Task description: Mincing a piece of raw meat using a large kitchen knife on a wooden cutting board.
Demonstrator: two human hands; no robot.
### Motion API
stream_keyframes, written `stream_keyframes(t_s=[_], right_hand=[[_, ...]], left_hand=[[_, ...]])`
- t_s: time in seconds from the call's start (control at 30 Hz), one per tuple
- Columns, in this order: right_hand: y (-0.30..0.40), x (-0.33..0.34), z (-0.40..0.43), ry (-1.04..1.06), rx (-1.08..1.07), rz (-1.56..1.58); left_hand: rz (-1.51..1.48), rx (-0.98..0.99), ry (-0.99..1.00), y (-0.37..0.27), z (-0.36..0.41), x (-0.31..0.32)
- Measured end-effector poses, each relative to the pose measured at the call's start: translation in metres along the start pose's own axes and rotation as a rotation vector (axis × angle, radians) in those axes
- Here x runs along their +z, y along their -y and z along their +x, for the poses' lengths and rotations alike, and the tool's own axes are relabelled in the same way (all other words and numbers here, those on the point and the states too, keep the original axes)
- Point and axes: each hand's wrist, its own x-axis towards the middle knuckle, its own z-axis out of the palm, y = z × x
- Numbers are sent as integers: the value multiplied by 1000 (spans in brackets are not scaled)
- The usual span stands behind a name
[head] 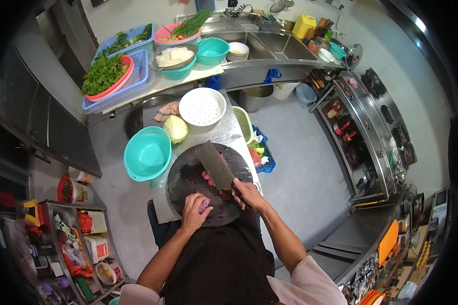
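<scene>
My right hand grips the handle of a Chinese cleaver, its broad blade angled up and left over a round dark chopping block. Under my left hand, near the block's front edge, is a piece of raw red meat, held by my curled fingers. Small cut bits of meat lie on the block beside the blade and are partly hidden by it. The block rests on a steel table in front of me.
Left of the block stands a turquoise basin. Behind it are a cabbage, a cloth and a white perforated bowl. A blue-lined waste bin adjoins the table's right side. Farther back are lettuce and a double sink.
</scene>
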Motion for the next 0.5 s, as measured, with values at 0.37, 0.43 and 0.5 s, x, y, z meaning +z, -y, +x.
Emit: stream_keyframes(t_s=[0.37,0.43,0.5], right_hand=[[11,-55,-8,-9,96,-165],[9,-57,-22,-30,93,-189],[10,-54,-35,-92,100,-179]], left_hand=[[54,-102,-152,7,4,8],[31,-133,-157,7,6,4],[55,-256,-164,7,6,0]])
